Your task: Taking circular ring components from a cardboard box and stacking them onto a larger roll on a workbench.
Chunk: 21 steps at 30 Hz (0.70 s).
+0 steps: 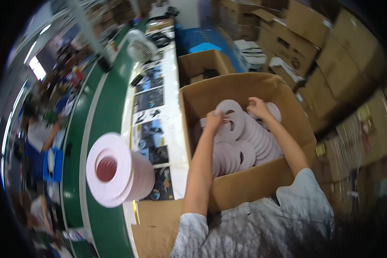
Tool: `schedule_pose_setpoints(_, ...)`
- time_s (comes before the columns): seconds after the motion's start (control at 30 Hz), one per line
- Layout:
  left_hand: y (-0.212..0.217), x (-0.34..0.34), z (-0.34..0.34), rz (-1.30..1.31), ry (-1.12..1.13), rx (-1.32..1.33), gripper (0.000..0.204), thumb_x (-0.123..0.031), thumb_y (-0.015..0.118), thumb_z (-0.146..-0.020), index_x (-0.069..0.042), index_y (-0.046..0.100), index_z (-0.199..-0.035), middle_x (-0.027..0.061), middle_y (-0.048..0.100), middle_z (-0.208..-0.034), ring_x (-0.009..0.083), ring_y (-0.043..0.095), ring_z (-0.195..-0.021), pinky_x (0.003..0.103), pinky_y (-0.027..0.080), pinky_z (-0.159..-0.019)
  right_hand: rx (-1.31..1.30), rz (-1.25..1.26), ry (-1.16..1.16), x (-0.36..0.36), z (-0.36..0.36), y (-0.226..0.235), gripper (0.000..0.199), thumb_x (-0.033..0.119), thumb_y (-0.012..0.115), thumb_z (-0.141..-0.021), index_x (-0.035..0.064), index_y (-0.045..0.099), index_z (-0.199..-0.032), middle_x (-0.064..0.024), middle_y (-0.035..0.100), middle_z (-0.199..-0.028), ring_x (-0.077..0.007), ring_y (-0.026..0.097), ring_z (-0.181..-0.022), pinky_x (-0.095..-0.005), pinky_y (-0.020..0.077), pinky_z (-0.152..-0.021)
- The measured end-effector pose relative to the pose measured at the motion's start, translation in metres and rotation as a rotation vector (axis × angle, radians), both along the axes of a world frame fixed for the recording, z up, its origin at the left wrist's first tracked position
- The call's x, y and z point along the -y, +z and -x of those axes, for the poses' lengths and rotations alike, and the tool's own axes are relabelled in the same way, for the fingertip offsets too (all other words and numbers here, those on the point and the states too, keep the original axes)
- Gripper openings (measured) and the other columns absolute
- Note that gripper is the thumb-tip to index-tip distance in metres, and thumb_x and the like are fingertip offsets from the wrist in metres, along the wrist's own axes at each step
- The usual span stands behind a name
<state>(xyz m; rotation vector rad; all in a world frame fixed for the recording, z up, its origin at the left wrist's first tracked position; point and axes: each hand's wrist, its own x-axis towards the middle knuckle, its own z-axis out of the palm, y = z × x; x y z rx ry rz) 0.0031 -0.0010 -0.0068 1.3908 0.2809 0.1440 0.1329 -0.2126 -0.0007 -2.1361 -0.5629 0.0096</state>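
Note:
Flat pale pink rings [262,139] fill much of an open cardboard box [245,182] in front of me, some leaning in overlapping rows. My left hand [216,121] is closed on the edge of one ring [236,112], its fingers partly in the hole. Farther right, my right hand [259,108] has its fingers curled in beside another ring [274,111]; what they hold, if anything, is hidden. To the left of the box, a tall stack of the same rings [137,176] stands at the bench's edge by the green conveyor.
A white bench [172,94] with printed picture sheets runs alongside the green conveyor [101,112]. A white fan [142,46] sits farther up. Another open carton [202,62] lies beyond mine, and piled cardboard boxes [344,64] line the right. People work across the conveyor at left.

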Motion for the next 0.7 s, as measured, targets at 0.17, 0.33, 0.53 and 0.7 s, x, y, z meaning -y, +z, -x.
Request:
schedule_pose_setpoints(0.17, 0.005, -0.003, 0.009, 0.333, 0.015, -0.07, 0.037, -0.021, 0.042, -0.097, 0.008, 0.05, -0.116, 0.0185, 0.066, -0.097, 0.0212, 0.065, -0.073, 0.032, 0.053, -0.066, -0.747, -0.194, -0.016, 0.003, 0.027, -0.006, 0.061, 0.02, 0.071, -0.078, 0.001, 0.045, -0.13, -0.0165, 0.059, -0.115, -0.0237, 0.061, -0.097, -0.037, 0.0513, -0.08)
schedule_pose_setpoints(0.33, 0.007, 0.008, -0.002, 0.52, 0.196, -0.016, 0.041, -0.026, 0.031, -0.102, 0.005, 0.044, -0.126, 0.0188, 0.062, -0.111, 0.0252, 0.063, -0.091, 0.036, 0.052, -0.079, -1.272, -0.807, 0.087, 0.0, 0.032, -0.017, 0.05, 0.035, 0.068, -0.081, 0.0094, 0.05, -0.12, -0.007, 0.056, -0.11, -0.0211, 0.054, -0.105, -0.0411, 0.0468, -0.089)
schedule_pose_setpoints(0.53, 0.007, 0.015, 0.007, 0.589, 0.309, 0.104, 0.046, -0.03, 0.025, -0.102, 0.001, 0.036, -0.134, 0.0188, 0.053, -0.127, 0.0287, 0.056, -0.109, 0.04, 0.047, -0.093, -1.25, -0.994, 0.167, -0.048, 0.081, -0.008, 0.042, 0.028, 0.068, -0.084, 0.0117, 0.05, -0.119, -0.0065, 0.058, -0.115, -0.0216, 0.053, -0.112, -0.0463, 0.0451, -0.094)
schedule_pose_setpoints(0.7, -0.022, 0.007, 0.002, 0.343, 0.264, -0.157, 0.057, -0.044, 0.031, -0.099, -0.001, 0.034, -0.137, 0.0172, 0.051, -0.129, 0.0304, 0.052, -0.112, 0.04, 0.035, -0.098, -0.889, -0.872, 0.048, -0.052, 0.067, 0.01, 0.023, 0.014, 0.066, -0.083, 0.0071, 0.058, -0.104, -0.0118, 0.066, -0.096, -0.0235, 0.064, -0.09, -0.0455, 0.0527, -0.078)
